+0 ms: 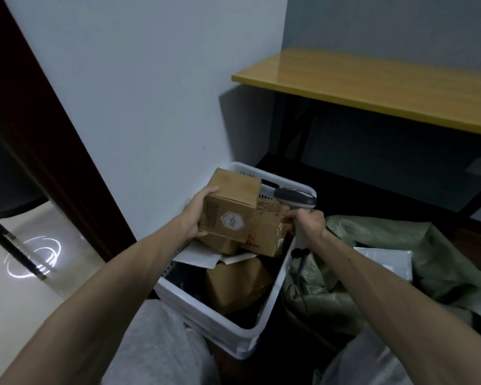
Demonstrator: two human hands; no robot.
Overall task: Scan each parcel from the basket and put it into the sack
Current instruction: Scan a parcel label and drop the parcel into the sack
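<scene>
Left hand [197,215] grips one parcel [231,207]; right hand [306,223] grips one scanner [295,197] (three more parcels [236,284] showing in basket [206,315]).

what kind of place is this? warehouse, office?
Likely a makeshift parcel-sorting corner in a plain room, not a warehouse: white basket of cardboard parcels on the floor, green sack beside it, scanner in the right hand, box in the left hand.

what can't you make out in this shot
- Head view, held box: label print too small and blurred to read.
- Head view, scanner: its front end is hidden behind the box.
- Head view, basket: bottom dark, covered by parcels.
- Head view, sack: folds hide the inside; right edge cuts it off.
</scene>
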